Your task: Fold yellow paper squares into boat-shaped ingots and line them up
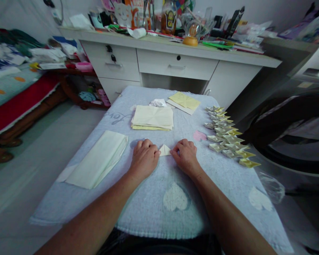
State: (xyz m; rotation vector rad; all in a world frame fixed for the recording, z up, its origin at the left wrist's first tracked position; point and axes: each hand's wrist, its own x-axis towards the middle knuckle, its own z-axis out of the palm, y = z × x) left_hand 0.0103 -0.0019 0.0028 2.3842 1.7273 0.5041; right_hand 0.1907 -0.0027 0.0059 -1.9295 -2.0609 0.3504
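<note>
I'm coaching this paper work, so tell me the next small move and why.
I'd probably press the small folded paper flat: a line runs down its middle, and the left hand and right hand are at its opposite sides.

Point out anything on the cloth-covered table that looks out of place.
One oddity: the crumpled white wad just behind the paper stack, rumpled among flat sheets. The small folded paper shows no obvious damage.

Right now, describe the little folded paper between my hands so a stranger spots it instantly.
On the cloth-covered table, find your left hand and right hand. Between them is a small cream paper triangle with a centre line. Unlike the larger, rectangular paper stack beyond it, it comes to a point.
</note>
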